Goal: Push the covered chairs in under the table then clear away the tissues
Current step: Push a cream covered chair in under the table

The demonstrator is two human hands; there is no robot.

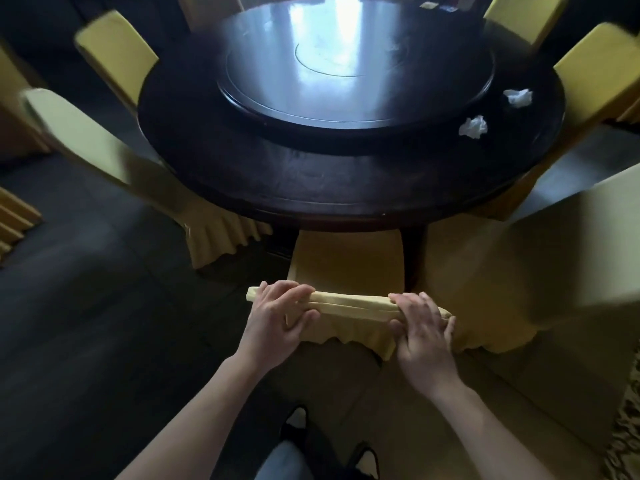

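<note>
Both hands, left hand and right hand, curled around covered chair backrest; perhaps crumpled tissues beyond.

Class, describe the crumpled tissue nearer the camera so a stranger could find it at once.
Start at the dark round table and go to its right edge. Two white tissues lie there; the nearer tissue is the one closer to the camera, below the farther tissue.

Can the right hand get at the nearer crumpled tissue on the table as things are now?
Probably not at once: the right hand grips the chair back, and the nearer tissue lies far across the table. Nothing lies between them, so a release and a lean might do.
</note>
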